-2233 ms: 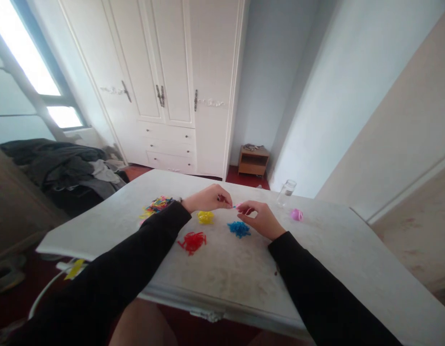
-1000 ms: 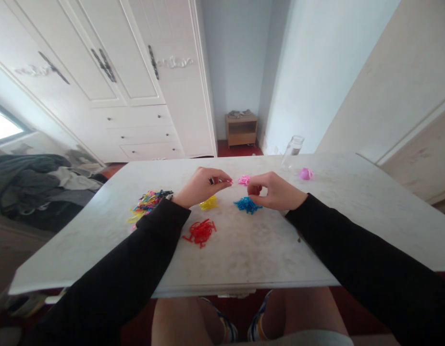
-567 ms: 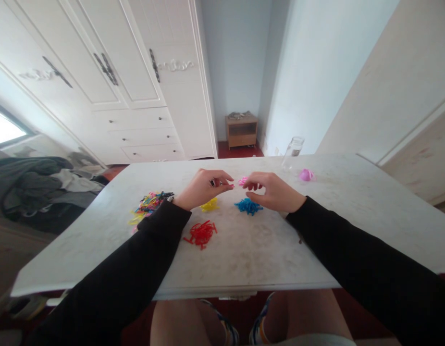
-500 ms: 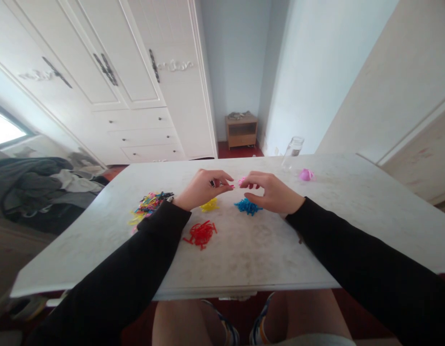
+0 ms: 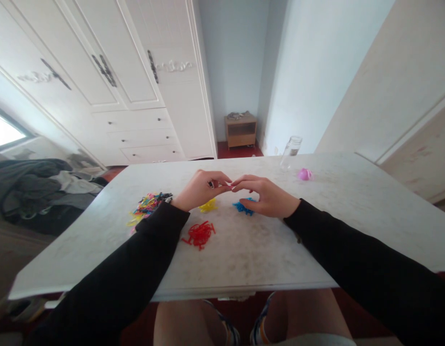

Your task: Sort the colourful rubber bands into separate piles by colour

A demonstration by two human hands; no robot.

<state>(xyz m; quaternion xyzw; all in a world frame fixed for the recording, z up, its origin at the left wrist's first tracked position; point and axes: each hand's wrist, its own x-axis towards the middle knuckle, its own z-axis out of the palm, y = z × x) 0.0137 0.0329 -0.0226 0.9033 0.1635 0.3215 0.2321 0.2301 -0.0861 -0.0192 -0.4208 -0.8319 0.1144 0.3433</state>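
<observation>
My left hand [image 5: 207, 188] is closed in a pinch above the table's middle. Small bands show in it, a reddish-pink one at the fingertips and dark ones in the palm. My right hand [image 5: 267, 194] reaches to those fingertips, its fingers stretched out and its thumb held apart. That thumb is over a pile of blue bands [image 5: 240, 206], partly covering it. Behind my left wrist is a small yellow pile [image 5: 208, 205]; nearer me lies a red pile [image 5: 200, 234]. A mixed-colour heap of bands [image 5: 148, 205] sits left of my left wrist.
On the white table [image 5: 237, 269], a clear glass jar [image 5: 290, 153] stands at the back right. A pinkish-purple object [image 5: 304, 174] lies beside it. Dark clothes [image 5: 45, 192] are heaped off the left side. Beyond are a white wardrobe [image 5: 143, 129] and a small wooden cabinet [image 5: 241, 139].
My right hand has moved left, and its fingertips now meet those of my left hand. The pink pile seen between the hands is now hidden behind my right fingers.
</observation>
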